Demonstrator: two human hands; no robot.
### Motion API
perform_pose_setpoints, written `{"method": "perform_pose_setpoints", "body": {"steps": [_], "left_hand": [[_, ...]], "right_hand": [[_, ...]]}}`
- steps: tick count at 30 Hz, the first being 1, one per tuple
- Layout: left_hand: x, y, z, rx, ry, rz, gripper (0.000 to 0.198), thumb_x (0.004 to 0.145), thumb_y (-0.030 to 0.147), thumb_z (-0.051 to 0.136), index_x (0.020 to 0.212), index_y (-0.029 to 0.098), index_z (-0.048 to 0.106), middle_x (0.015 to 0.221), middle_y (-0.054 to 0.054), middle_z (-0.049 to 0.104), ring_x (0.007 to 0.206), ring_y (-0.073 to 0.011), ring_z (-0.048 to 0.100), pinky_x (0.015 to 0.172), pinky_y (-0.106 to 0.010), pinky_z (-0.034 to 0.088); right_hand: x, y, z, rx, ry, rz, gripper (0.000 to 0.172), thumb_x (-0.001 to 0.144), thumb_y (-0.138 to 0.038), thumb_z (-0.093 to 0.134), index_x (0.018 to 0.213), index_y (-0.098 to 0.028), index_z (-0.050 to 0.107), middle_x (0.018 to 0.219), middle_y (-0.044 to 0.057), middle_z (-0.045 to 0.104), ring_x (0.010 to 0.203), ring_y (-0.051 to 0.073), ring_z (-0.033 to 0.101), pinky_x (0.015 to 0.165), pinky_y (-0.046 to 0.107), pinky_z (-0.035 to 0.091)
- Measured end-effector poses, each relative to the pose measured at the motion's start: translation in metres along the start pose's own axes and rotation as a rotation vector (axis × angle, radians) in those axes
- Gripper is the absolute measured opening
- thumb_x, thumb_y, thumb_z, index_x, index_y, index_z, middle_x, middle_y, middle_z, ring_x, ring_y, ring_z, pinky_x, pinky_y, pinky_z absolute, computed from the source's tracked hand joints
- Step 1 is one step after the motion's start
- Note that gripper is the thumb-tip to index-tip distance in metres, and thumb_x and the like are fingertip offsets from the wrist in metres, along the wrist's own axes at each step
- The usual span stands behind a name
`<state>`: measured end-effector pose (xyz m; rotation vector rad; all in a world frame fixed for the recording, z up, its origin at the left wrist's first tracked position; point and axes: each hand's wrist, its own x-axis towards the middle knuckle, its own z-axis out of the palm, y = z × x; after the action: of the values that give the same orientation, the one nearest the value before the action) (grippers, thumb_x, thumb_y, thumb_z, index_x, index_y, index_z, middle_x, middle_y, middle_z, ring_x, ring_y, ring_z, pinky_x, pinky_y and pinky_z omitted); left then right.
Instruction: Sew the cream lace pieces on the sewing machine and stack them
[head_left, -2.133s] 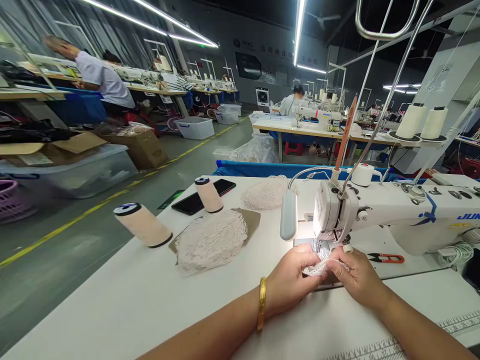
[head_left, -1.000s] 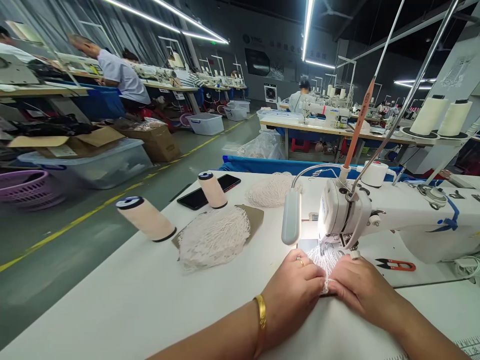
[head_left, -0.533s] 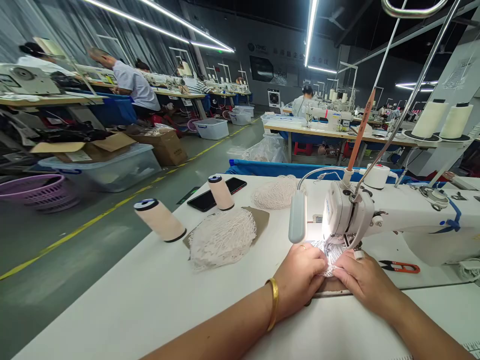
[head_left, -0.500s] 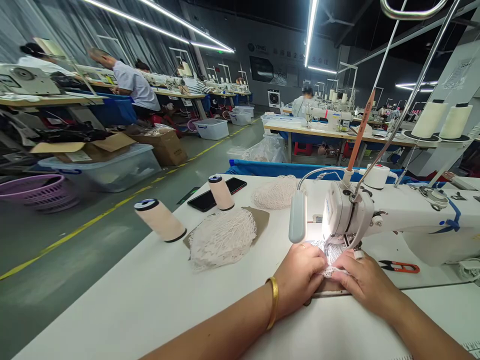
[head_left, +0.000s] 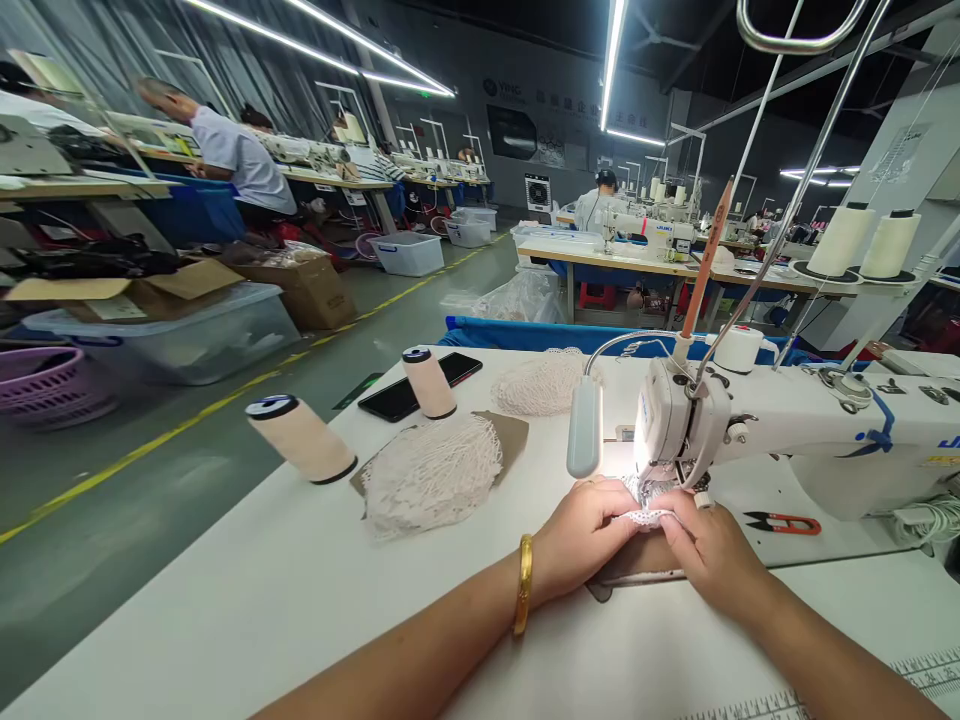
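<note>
White lace fabric (head_left: 646,517) lies under the needle area of a white sewing machine (head_left: 679,420). My left hand (head_left: 589,535), with a gold bangle at the wrist, pinches the lace's left side. From the right, my right hand (head_left: 709,550) grips the lace's other side, thumb and fingers closed on it. Both hands are close together just in front of the presser foot, which the machine head and fingers partly hide. A lit lamp (head_left: 585,430) hangs left of the needle. Orange-handled thread snips (head_left: 784,523) rest on the machine bed, right of my right hand.
On the table's left lie a stack of lace pieces (head_left: 431,475), two thread cones (head_left: 300,440) (head_left: 429,383) and a black phone (head_left: 390,400). More lace (head_left: 536,385) sits behind. A ruler scale (head_left: 757,708) marks the front edge. Co-workers sit at machines beyond the aisle.
My hands have drawn slightly toward the needle with the lace, and less of it shows in front of the machine. The whole view has shifted a little to the right.
</note>
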<state>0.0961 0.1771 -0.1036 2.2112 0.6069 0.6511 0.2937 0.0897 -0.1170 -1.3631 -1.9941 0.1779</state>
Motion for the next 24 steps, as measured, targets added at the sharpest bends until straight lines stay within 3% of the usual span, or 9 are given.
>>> {"method": "perform_pose_setpoints", "body": {"steps": [4, 10, 15, 24], "left_hand": [[-0.003, -0.001, -0.001, 0.067, 0.004, 0.065, 0.046, 0.106, 0.037, 0.048, 0.066, 0.018, 0.059, 0.066, 0.001, 0.058, 0.071, -0.0158, 0.053, 0.077, -0.03, 0.043], [-0.03, 0.001, 0.001, 0.277, 0.035, 0.315, 0.018, 0.099, 0.02, 0.06, 0.091, 0.023, 0.075, 0.094, -0.003, 0.074, 0.087, -0.0191, 0.063, 0.083, -0.036, 0.044], [-0.042, 0.006, 0.004, 0.401, 0.067, 0.371, 0.021, 0.099, 0.011, 0.06, 0.097, 0.025, 0.076, 0.094, -0.001, 0.075, 0.083, -0.0181, 0.063, 0.084, -0.038, 0.043], [-0.036, 0.003, 0.006, 0.445, 0.131, 0.37, 0.022, 0.099, 0.011, 0.059, 0.092, 0.024, 0.074, 0.091, 0.0, 0.075, 0.082, -0.0185, 0.063, 0.083, -0.038, 0.041]], "right_hand": [[-0.002, 0.004, -0.001, -0.033, -0.032, -0.041, 0.021, 0.104, -0.015, 0.041, 0.105, -0.025, 0.06, 0.086, 0.001, 0.067, 0.078, 0.021, 0.06, 0.069, 0.03, 0.044], [-0.011, 0.003, -0.014, -0.091, -0.211, -0.257, 0.026, 0.099, -0.006, 0.047, 0.097, -0.025, 0.064, 0.097, 0.001, 0.07, 0.083, 0.019, 0.057, 0.075, 0.032, 0.042], [-0.016, -0.001, -0.02, -0.1, -0.269, -0.243, 0.021, 0.101, -0.009, 0.052, 0.1, -0.025, 0.065, 0.102, 0.003, 0.07, 0.091, 0.02, 0.058, 0.079, 0.034, 0.042], [-0.016, 0.004, -0.013, -0.116, -0.234, -0.186, 0.029, 0.097, -0.001, 0.049, 0.102, -0.025, 0.065, 0.104, 0.002, 0.07, 0.091, 0.021, 0.057, 0.076, 0.033, 0.042]]}}
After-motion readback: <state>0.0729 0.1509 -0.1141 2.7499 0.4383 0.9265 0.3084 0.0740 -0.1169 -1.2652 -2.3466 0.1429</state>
